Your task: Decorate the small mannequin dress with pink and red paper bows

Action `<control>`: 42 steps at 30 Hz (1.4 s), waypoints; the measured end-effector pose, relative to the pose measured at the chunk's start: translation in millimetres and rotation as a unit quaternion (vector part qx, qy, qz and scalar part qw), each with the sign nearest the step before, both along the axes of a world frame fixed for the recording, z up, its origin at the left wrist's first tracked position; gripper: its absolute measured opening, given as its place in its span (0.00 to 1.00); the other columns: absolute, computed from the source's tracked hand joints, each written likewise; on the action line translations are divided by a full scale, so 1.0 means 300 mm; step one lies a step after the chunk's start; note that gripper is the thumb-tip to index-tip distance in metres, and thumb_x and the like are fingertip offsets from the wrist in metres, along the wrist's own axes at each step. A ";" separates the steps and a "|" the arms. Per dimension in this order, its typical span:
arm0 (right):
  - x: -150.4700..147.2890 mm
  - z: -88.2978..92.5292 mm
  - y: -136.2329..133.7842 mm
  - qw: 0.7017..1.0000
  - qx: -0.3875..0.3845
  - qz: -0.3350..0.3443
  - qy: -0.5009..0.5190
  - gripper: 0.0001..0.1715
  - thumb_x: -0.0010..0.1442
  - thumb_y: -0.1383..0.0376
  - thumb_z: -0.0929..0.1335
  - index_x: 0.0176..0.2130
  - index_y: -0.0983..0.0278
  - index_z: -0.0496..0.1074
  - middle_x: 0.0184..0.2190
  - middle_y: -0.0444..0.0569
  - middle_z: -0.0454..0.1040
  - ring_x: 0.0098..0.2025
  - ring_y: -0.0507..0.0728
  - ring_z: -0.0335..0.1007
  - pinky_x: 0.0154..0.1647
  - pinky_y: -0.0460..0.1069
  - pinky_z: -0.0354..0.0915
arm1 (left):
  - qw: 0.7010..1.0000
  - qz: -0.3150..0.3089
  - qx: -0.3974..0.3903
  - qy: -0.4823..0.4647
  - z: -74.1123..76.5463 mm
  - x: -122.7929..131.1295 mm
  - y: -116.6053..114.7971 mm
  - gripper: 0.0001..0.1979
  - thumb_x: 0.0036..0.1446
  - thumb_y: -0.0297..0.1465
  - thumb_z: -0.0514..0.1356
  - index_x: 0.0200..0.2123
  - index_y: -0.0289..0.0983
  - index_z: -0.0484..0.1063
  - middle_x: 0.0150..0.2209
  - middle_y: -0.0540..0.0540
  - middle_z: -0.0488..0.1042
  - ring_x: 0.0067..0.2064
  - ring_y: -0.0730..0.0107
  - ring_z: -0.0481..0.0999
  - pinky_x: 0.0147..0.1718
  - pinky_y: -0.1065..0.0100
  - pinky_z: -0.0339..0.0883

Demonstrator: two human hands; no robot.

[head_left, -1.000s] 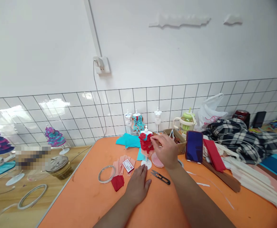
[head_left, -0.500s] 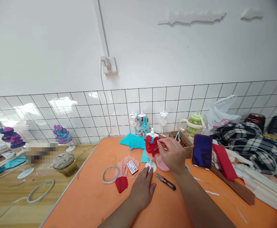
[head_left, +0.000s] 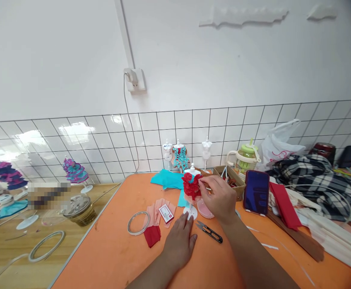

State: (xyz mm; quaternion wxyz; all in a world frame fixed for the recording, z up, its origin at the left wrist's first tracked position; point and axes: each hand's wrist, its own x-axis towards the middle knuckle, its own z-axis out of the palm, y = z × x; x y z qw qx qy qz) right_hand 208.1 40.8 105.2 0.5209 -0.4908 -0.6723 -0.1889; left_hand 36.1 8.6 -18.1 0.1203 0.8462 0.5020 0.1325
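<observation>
A small white mannequin (head_left: 192, 171) stands upright on a round white base (head_left: 193, 212), dressed in ruffled red fabric (head_left: 190, 186) with a bit of turquoise at the chest. My left hand (head_left: 180, 240) lies flat on the table, its outstretched fingertips resting on the base. At the right edge of the red fabric, my right hand (head_left: 219, 196) is closed in a pinch; whatever sits between the fingertips is too small to name. Thread snips (head_left: 210, 232) lie between my hands. Left of the base are a small white box (head_left: 166, 213), a pink fabric piece (head_left: 154, 212) and a red fabric piece (head_left: 152, 236).
An embroidery-hoop-like ring (head_left: 138, 223) lies on the orange table (head_left: 112, 257). Behind stand a turquoise-dressed mannequin (head_left: 180, 156), turquoise cloth (head_left: 167, 179) and a bare mannequin (head_left: 206, 148). To the right are a cardboard box (head_left: 240, 192), a phone (head_left: 256, 192) and a jug (head_left: 247, 158).
The view has shifted slightly, moving the table things a little leftward. My right hand stays pinched at the red fabric, and my left hand keeps its fingers on the base.
</observation>
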 end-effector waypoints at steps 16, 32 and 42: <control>-0.002 0.011 0.016 0.999 -0.030 0.006 0.032 0.10 0.59 0.63 0.64 0.36 0.61 0.74 0.34 0.48 0.76 0.36 0.53 0.71 0.39 0.46 0.62 | 0.999 0.007 -0.031 0.025 0.020 0.006 -0.003 0.28 0.62 0.42 0.44 0.63 0.39 0.50 0.66 0.44 0.45 0.65 0.58 0.46 0.62 0.55 0.46; 0.008 0.005 0.017 0.997 -0.031 0.062 0.020 0.11 0.61 0.62 0.64 0.37 0.60 0.75 0.34 0.47 0.78 0.37 0.53 0.73 0.41 0.46 0.64 | 1.000 -0.009 0.005 0.015 -0.007 -0.004 0.001 0.27 0.63 0.41 0.44 0.63 0.40 0.50 0.65 0.43 0.47 0.65 0.56 0.47 0.61 0.53 0.49; 0.076 0.002 -0.043 0.995 -0.086 0.008 0.056 0.13 0.59 0.59 0.63 0.39 0.61 0.73 0.30 0.46 0.75 0.28 0.51 0.68 0.30 0.45 0.61 | 1.000 -0.005 0.020 0.016 -0.011 -0.005 0.010 0.27 0.62 0.42 0.44 0.62 0.39 0.53 0.65 0.43 0.49 0.64 0.58 0.50 0.60 0.56 0.49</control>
